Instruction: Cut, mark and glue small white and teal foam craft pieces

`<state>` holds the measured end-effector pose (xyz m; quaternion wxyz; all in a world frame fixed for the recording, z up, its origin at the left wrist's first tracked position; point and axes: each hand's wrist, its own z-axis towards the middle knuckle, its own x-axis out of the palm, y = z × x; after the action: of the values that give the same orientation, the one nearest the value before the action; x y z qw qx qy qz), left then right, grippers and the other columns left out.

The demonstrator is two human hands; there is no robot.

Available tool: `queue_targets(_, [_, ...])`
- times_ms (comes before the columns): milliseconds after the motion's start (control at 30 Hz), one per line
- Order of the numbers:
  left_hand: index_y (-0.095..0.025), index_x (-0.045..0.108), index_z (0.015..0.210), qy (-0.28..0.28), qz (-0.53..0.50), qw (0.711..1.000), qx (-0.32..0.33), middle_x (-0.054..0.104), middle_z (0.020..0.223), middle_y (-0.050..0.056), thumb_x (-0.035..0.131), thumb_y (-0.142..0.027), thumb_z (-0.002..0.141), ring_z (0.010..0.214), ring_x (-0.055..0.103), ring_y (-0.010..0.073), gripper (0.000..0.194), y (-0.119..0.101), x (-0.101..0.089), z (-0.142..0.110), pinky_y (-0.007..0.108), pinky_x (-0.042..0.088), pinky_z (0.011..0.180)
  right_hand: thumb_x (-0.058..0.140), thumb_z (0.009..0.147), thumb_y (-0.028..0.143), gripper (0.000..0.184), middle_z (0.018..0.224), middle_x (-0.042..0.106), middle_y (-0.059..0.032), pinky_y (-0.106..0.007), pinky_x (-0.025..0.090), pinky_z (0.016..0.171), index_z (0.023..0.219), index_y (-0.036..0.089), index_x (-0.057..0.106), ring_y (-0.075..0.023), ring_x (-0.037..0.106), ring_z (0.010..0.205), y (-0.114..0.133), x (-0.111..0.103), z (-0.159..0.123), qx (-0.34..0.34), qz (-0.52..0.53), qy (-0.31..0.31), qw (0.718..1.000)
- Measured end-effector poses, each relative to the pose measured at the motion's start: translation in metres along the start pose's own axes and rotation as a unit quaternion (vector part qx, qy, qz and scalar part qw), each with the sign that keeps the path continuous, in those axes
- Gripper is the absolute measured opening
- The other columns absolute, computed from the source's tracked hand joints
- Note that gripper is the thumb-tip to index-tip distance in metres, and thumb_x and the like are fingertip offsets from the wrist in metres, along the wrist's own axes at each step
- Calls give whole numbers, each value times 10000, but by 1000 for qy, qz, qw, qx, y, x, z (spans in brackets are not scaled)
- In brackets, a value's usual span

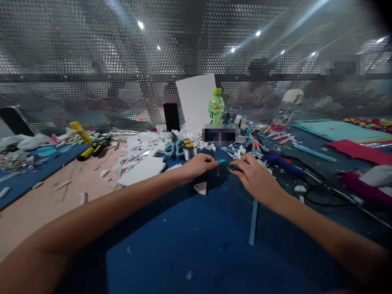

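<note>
My left hand (198,166) is closed, its thumb and forefinger pinching a small teal piece (220,161). Close on its right, my right hand (252,176) grips a thin dark green tool (230,167), perhaps tweezers, whose tip reaches to the teal piece; whether they touch I cannot tell. Below the hands, a small white cut piece (201,188) with a dark dot lies on the blue mat (183,245). A pale blue strip (253,224) lies under my right wrist. Just beyond my left hand stand a spool of wire (190,152) and scissors (173,148) with light blue handles.
White foam scraps (139,143) spread behind and left. A green drink bottle (216,108), a phone (171,116) and a white board (196,96) stand at the back. At right lie a blue glue gun (283,164), cables and a red sheet (358,152).
</note>
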<state>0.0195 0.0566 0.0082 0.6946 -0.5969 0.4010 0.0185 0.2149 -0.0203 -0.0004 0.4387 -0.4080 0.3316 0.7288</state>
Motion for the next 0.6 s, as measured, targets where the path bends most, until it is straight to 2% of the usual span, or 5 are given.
queue_targets(200, [-157, 510, 588, -15, -67, 997, 42, 540, 640, 4, 541, -259, 729, 555, 383, 87, 177, -11, -8, 1, 238, 287, 552, 455, 867, 310, 223, 960, 458, -137, -329, 449, 601, 944, 120, 543, -215, 559, 750, -11, 7, 4, 86, -7, -27, 996])
queue_targets(333, [-166, 491, 572, 4, -99, 992, 79, 522, 621, -6, 531, -243, 732, 553, 394, 89, 181, -20, -11, -4, 237, 302, 551, 448, 866, 326, 283, 1019, 447, -191, -433, 427, 794, 998, 88, 526, -330, 494, 1019, -16, 9, 5, 96, -13, -85, 992])
queue_targets(467, [-164, 486, 559, 45, -111, 986, 112, 481, 572, -21, 540, -249, 740, 519, 368, 83, 208, -28, -11, -11, 234, 293, 527, 349, 905, 300, 290, 1133, 469, -184, -485, 292, 964, 1089, 120, 484, -298, 390, 1145, -9, -7, 6, 23, 15, -182, 983])
queue_targets(533, [-159, 479, 554, 72, -112, 983, 126, 437, 540, -36, 559, -252, 737, 500, 349, 76, 220, -33, -10, -15, 230, 287, 515, 316, 919, 311, 305, 1171, 486, -160, -458, 272, 981, 1129, 140, 455, -267, 390, 1154, 0, -18, 6, -40, 58, -171, 983])
queue_targets(600, [-152, 491, 570, 92, -111, 980, 140, 419, 543, -42, 571, -257, 736, 504, 354, 74, 213, -37, -8, -19, 225, 294, 518, 315, 920, 359, 309, 1105, 531, -150, -417, 319, 929, 1079, 142, 469, -258, 435, 1103, 12, -26, 6, -65, 99, -122, 985])
